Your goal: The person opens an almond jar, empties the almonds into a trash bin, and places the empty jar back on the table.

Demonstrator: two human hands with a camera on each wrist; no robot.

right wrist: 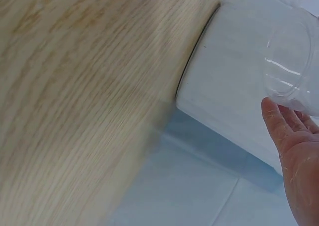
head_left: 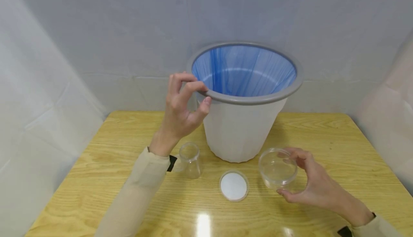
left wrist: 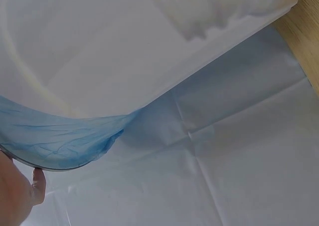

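A clear jar (head_left: 278, 168) is gripped by the right hand (head_left: 317, 186) near the desk's (head_left: 96, 165) front edge; the bin's rim (head_left: 245, 99) is pinched by the left hand (head_left: 180, 104).

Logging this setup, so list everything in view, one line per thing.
white plastic bin with grey rim: one, table's far middle.
blue bin liner: one, inside the bin.
clear round plastic jar: one, held at right.
white round lid: one, flat in front of the bin.
small clear glass flask: one, upright, left of the lid.
wooden table: one, light yellow.
left hand: pinches the bin's rim.
right hand: holds the jar.
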